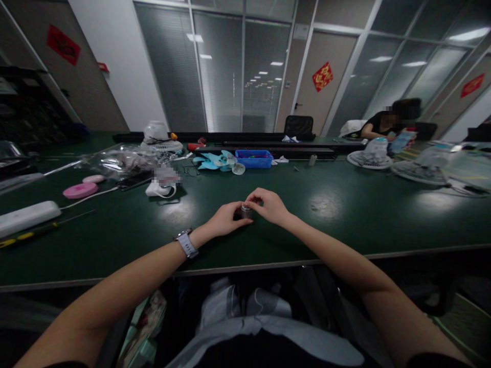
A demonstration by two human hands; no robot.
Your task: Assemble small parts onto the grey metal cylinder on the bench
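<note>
Over a dark green, glossy-topped counter (368, 220), the bare left grip (225, 217) pinches a small, pale-topped grey cylinder (246, 212) by its side while the right grip (270, 205) pinches its upper end, handling apparently under way, release not yet done.

From here, fingers (233, 206) partly hide the small cylinder (246, 212), its details too tiny to read; the view's left edge cuts off the power strip (30, 216) and screwdriver (26, 236).

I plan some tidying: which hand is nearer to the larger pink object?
Left. The left hand is to the right of the larger pink object; the right hand is farther right.
</note>
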